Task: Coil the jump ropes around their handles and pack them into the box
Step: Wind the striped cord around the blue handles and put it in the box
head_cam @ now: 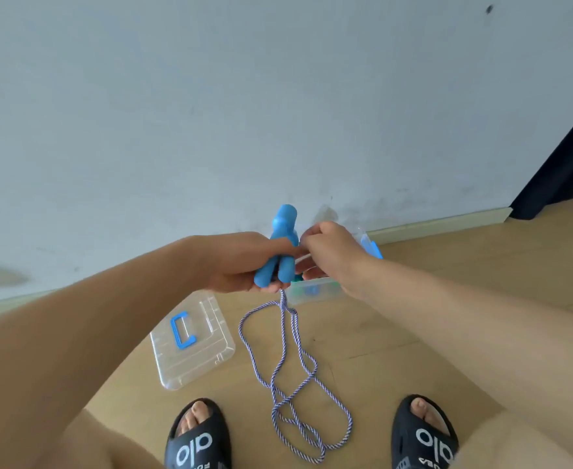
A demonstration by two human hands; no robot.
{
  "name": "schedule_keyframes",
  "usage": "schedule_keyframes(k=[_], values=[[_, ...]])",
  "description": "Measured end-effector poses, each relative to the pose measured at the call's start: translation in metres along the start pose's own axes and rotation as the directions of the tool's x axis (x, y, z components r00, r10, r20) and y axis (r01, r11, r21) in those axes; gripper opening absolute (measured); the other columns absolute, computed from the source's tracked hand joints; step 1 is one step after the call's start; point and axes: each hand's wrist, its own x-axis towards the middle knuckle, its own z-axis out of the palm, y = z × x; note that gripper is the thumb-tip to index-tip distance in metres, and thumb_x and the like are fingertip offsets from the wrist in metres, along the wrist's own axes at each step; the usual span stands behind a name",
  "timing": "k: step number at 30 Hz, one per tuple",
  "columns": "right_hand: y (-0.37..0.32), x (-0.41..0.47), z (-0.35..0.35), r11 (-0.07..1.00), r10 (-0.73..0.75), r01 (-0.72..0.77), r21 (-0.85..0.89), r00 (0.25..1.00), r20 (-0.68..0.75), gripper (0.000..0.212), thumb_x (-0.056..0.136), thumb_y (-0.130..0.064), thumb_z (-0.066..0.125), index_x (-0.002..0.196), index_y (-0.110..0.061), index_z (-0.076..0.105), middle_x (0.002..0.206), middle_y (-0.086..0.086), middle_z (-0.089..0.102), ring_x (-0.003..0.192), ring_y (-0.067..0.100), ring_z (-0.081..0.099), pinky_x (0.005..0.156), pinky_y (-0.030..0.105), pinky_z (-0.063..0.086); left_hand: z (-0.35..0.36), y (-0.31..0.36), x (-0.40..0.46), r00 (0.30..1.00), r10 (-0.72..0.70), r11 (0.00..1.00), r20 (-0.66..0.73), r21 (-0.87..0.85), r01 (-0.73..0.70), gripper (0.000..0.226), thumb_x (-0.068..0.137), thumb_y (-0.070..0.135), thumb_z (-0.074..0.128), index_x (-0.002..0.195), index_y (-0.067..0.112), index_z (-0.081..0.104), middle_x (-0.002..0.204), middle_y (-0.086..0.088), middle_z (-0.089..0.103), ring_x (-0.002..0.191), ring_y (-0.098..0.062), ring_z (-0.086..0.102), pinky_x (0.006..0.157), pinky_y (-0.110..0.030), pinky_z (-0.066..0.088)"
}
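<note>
Just above the box (pixel 312 292), my left hand (pixel 241 262) grips both blue handles (pixel 280 252) while my right hand (pixel 329 255) pinches the rope (pixel 292 384), whose loops trail on the floor (pixel 413 316) near the lid (pixel 192 343).

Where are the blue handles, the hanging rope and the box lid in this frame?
blue handles (pixel 280 252): head view, on the middle of the pair.
rope (pixel 287 370): head view, on a hanging strand.
box lid (pixel 207 353): head view, on its clear top panel.

Matt blue handles (pixel 280 255), braided cord rope (pixel 292 384), clear glossy plastic lid (pixel 207 360), wood-look floor (pixel 447 316)
</note>
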Motion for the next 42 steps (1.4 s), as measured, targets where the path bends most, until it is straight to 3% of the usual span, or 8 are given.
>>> schedule_keyframes(k=[5,10,14,18,21,31,37,42], values=[[-0.012,-0.015,-0.014,0.921,-0.093,0.097,-0.378,0.995,0.03,0.046,0.082,-0.011,0.066,0.121,-0.02,0.042,0.101,0.001,0.061,0.07,0.014,0.057,0.054,0.023,0.041,-0.017,0.001,-0.042,0.999,-0.003,0.997,0.047,0.077,-0.001,0.006,0.099,0.015,0.047,0.097,0.011,0.05,0.074,-0.004,0.056,0.058,-0.013,0.052,0.048,-0.02,0.044],[-0.003,-0.014,-0.009,0.979,-0.064,0.133,-0.152,0.92,0.387,0.073,0.069,0.01,0.064,0.129,-0.027,0.044,0.128,-0.002,0.05,0.116,0.021,0.056,0.096,0.037,0.048,-0.026,-0.002,-0.067,0.984,0.015,0.998,0.177,0.059,-0.026,0.006,0.097,0.016,0.048,0.102,0.013,0.049,0.076,-0.003,0.051,0.059,-0.014,0.05,0.048,-0.019,0.043],[-0.005,-0.011,-0.016,0.99,-0.063,0.106,-0.092,0.92,0.387,0.053,0.069,-0.005,0.08,0.115,-0.014,0.056,0.107,0.009,0.067,0.093,0.02,0.063,0.105,0.049,0.044,-0.036,-0.002,-0.069,0.984,0.027,0.998,0.179,0.057,-0.037,0.017,0.092,0.02,0.049,0.108,0.013,0.051,0.08,-0.006,0.053,0.062,-0.017,0.052,0.053,-0.022,0.046],[-0.014,-0.015,-0.026,0.983,-0.065,0.138,-0.121,0.878,0.475,0.033,0.084,-0.01,0.072,0.115,-0.007,0.061,0.078,0.016,0.055,0.056,0.015,0.051,0.078,0.039,0.058,-0.039,-0.007,-0.066,0.992,0.067,0.989,0.11,0.123,-0.081,0.02,0.098,0.005,0.05,0.117,0.006,0.052,0.093,-0.013,0.066,0.081,-0.024,0.063,0.075,-0.032,0.054],[-0.025,-0.019,-0.026,0.983,-0.067,0.14,-0.119,0.875,0.479,0.028,0.087,-0.001,0.064,0.114,0.001,0.059,0.071,0.009,0.04,0.049,0.013,0.033,0.056,0.029,0.043,-0.031,-0.01,-0.06,0.996,0.092,0.92,0.02,0.38,-0.093,0.017,0.092,0.012,0.067,0.102,0.009,0.054,0.077,-0.006,0.065,0.068,-0.018,0.061,0.071,-0.032,0.053],[-0.039,-0.017,-0.038,0.993,-0.092,0.118,-0.024,0.877,0.472,0.031,0.096,-0.043,0.059,0.124,-0.031,0.061,0.08,0.004,0.072,0.045,0.012,0.015,0.042,0.023,0.019,-0.031,-0.004,-0.047,0.887,0.418,0.686,-0.197,0.708,-0.166,0.027,0.082,0.024,0.075,0.096,0.024,0.052,0.075,0.002,0.066,0.058,-0.015,0.07,0.055,-0.023,0.053],[-0.038,-0.017,-0.029,0.985,-0.155,0.171,0.0,0.893,0.422,0.033,0.1,-0.047,0.049,0.113,-0.018,0.058,0.068,0.006,0.062,0.04,0.013,0.02,0.041,0.024,0.022,-0.034,-0.004,-0.047,0.831,0.534,0.408,-0.159,0.909,-0.089,0.028,0.077,0.03,0.068,0.079,0.027,0.041,0.064,0.006,0.047,0.052,-0.012,0.04,0.052,-0.025,0.033],[-0.04,-0.019,-0.023,0.986,-0.131,0.16,-0.044,0.913,0.386,0.03,0.101,-0.041,0.047,0.098,-0.013,0.056,0.062,0.004,0.059,0.035,0.011,0.023,0.038,0.019,0.02,-0.033,-0.005,-0.04,0.814,0.562,0.328,-0.147,0.943,-0.056,0.022,0.084,0.029,0.056,0.088,0.022,0.035,0.072,0.004,0.047,0.06,-0.018,0.044,0.054,-0.031,0.033]])
